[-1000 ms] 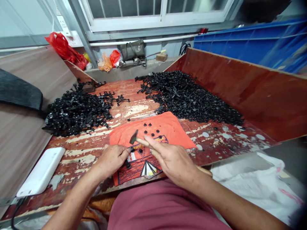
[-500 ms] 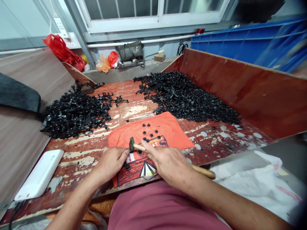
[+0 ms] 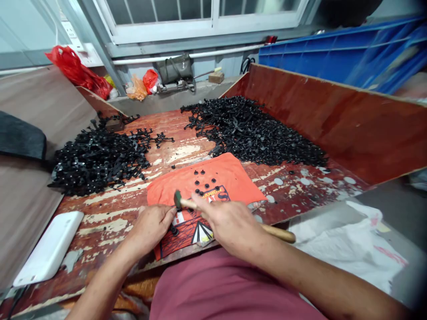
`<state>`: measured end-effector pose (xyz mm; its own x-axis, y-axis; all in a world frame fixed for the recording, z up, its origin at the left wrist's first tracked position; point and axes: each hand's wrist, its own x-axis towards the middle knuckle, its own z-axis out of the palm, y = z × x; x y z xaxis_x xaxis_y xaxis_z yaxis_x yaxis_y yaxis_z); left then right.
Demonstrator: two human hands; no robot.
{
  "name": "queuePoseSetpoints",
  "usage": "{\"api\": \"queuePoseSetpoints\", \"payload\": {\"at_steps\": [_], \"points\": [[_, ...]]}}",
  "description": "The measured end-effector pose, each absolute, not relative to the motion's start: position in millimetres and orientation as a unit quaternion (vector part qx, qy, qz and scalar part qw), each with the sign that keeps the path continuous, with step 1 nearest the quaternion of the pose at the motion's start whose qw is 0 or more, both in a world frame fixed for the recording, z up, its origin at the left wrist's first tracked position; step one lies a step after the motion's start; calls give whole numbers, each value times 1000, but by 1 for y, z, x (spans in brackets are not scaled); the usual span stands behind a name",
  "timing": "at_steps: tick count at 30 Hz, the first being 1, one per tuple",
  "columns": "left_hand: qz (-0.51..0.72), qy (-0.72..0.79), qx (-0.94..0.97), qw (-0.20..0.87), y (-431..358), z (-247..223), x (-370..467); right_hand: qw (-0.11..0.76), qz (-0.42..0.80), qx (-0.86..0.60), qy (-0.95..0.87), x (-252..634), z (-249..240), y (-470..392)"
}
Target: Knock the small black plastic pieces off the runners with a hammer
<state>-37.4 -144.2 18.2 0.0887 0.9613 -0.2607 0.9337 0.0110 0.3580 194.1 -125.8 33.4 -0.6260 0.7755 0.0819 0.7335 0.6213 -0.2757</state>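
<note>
My right hand [image 3: 231, 224] is wrapped round the wooden handle of a hammer [image 3: 280, 233]. Its dark green head [image 3: 178, 199] is down by the fingertips of my left hand [image 3: 151, 224]. Thumb and forefinger of the left hand are pinched together there; what they hold is mostly hidden, with only a dark bit showing under the hammer head. Both hands are over an orange printed cloth [image 3: 238, 175] at the table's near edge. Several small black round pieces [image 3: 207, 186] are scattered on the cloth, and another black piece [image 3: 174, 230] lies below the left fingers.
Heaps of black parts lie at left [image 3: 96, 160] and back right [image 3: 253, 133] on the worn red table [image 3: 110, 218]. A white phone-like case [image 3: 50, 246] is at left. Wooden boards [image 3: 333, 120] wall the sides, with a blue crate [image 3: 313, 58] behind the right one.
The whole view has shifted slightly, so everything appears a little further left. The hammer head stays beside my left fingertips, slightly more tilted. Both hands keep their grips.
</note>
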Motion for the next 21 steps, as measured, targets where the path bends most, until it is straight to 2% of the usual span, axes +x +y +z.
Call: {"api": "queuePoseSetpoints", "payload": {"at_steps": [3,7,10,14,17,21], "points": [[54,667,699,250,-144,17,-43,86,106,-418,-898,193,33,-123],[194,644,646,360,-149,22,-46,203,182,-448,-852,200,39,-116],[348,623,505,484,-155,33,-34,273,277,-469,-792,205,41,-114],[511,537,288,606,-154,40,-7,322,369,-464,-738,203,36,-121],[602,456,184,630,-148,41,8,343,415,-454,-709,199,30,-128],[673,403,65,616,-141,44,20,328,428,-444,-716,193,25,-132]]}}
